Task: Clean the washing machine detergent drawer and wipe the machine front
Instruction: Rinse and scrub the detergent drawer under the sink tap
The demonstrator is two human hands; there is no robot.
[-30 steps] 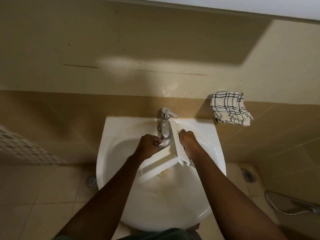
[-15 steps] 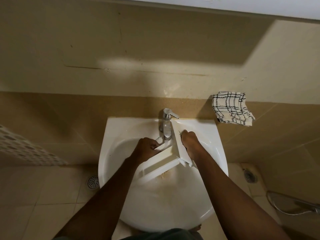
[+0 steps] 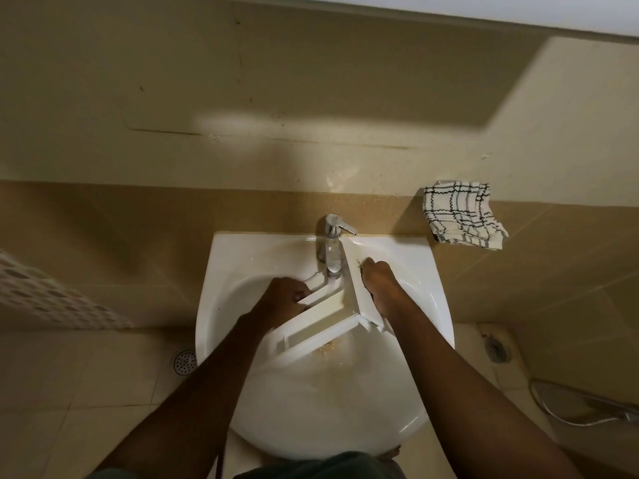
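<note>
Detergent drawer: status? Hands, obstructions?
Left hand grips white plastic detergent drawer over white ceramic sink. Right hand against its front panel, grip unclear. Chrome tap close above the drawer.

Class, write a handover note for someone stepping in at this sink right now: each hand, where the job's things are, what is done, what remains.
Left hand grips the detergent drawer, held over the sink by the faucet.
Right hand seemingly holds a small dark brush against the drawer's front panel.
Checked cloth lies on the ledge right of the sink.
Done: drawer out; brownish residue in the basin.
Left: finish scrubbing, rinse, refit, wipe the machine front (not in view).
</note>
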